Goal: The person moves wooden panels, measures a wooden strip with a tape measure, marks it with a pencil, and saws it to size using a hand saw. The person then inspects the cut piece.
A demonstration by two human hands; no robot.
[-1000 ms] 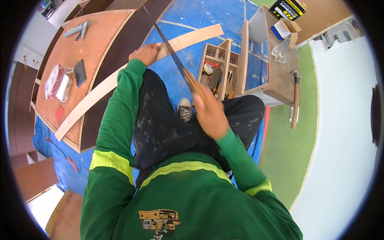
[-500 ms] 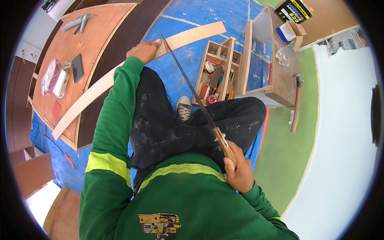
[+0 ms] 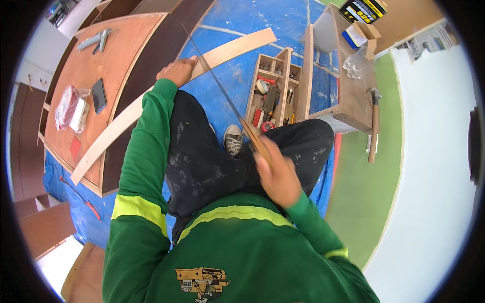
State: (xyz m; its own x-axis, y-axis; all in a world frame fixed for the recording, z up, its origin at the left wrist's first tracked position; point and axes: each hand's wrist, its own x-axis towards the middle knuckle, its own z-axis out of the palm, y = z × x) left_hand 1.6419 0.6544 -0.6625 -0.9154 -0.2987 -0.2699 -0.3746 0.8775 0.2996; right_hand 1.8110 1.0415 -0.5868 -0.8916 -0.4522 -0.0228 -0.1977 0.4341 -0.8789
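A long, thin strip of pale wood lies across the edge of the wooden panel and juts out over the blue sheet. My left hand is closed around it near the panel's edge. In my right hand is a handsaw, gripped by its wooden handle. The blade slants up and to the left, crossing the strip just right of my left hand. The right hand is slightly blurred, above my lap.
On the wooden panel at left lie a caulking gun, a phone and a plastic-wrapped bundle. A wooden toolbox sits ahead. At right, a hammer leans by a wooden box frame with cartons on it.
My right hand has pushed the handsaw forward and left, so more blade reaches past the strip. The left hand keeps its grip on the strip.
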